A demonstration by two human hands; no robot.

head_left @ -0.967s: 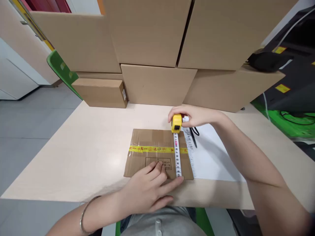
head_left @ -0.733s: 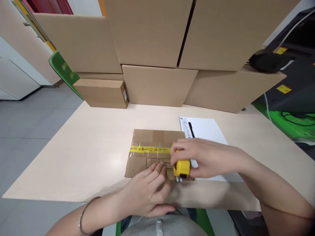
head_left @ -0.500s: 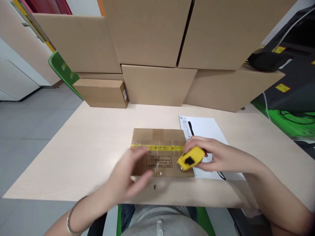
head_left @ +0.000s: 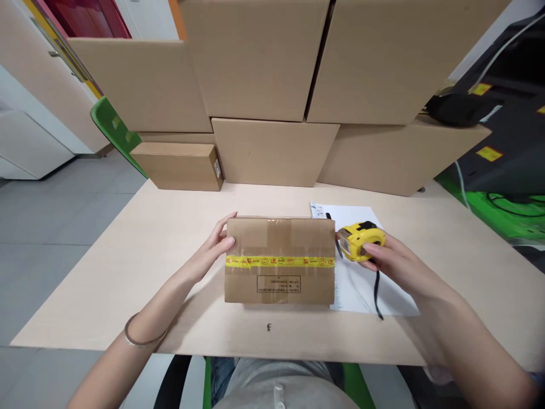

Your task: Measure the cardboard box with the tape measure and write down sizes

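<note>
A small cardboard box (head_left: 280, 260) stands near the front middle of the pale desk (head_left: 128, 272), tipped up so that its broad face, crossed by a strip of yellow tape (head_left: 279, 262) and bearing a small printed label (head_left: 279, 284), looks toward the camera. The left hand (head_left: 213, 250) is pressed against the box's left end, fingers curled over the upper left corner and thumb on the front face, so its grip is closed on the box from that side; a thin metal bangle (head_left: 138, 339) circles the left wrist. The right hand (head_left: 385, 258) is at the box's right end and holds a yellow tape measure (head_left: 360, 240), the fingers wrapped around its case with the blade drawn in; the case lies just beside the box's right edge, and whether it touches the cardboard cannot be told. A dark strap (head_left: 377, 295) hangs from the tape measure across a white sheet of paper (head_left: 357, 284), which lies flat on the desk to the right of the box and partly under the right hand. A black pen (head_left: 328, 216) shows at the sheet's far edge, mostly hidden behind the box. Behind, along the back of the desk, large cardboard cartons (head_left: 272, 85) are stacked in a wall, with a smaller flat carton (head_left: 176, 166) at their left foot. A green chair back (head_left: 113, 130) shows at the left.
</note>
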